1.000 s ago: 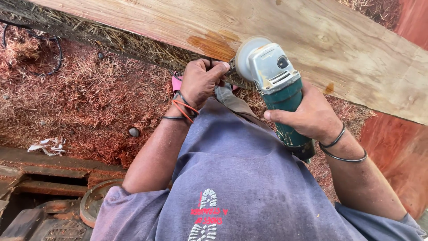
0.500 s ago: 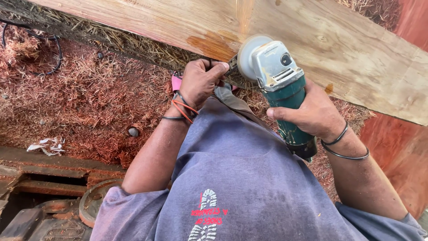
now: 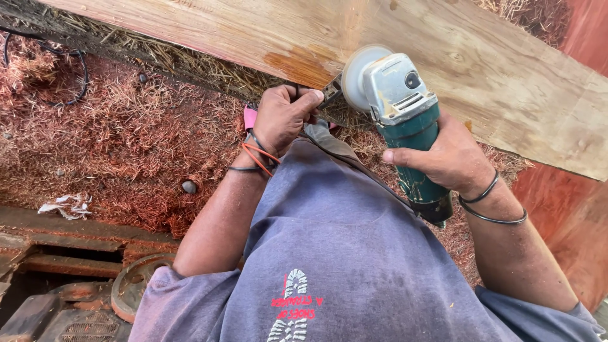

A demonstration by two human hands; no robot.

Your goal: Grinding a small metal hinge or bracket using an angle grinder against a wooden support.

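Right hand (image 3: 446, 155) clenched around green body of grinder (image 3: 399, 111). Grinder's long axis runs from wrist up toward plank (image 3: 253, 31); disc end touching plank's lower edge. Left hand (image 3: 285, 117) closed on grinder's side handle, just left of disc, nearer the plank edge than the right hand. Red wood shavings (image 3: 126, 139) below. Black cable (image 3: 76, 76) lies far left.

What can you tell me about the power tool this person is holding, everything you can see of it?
The angle grinder has a dusty grey metal head and a dark green plastic body. Its round disc guard faces the pale wooden plank, at the plank's lower edge. The right hand grips the green body; the left hand holds the side handle near the disc. It is tilted, head away from the person.
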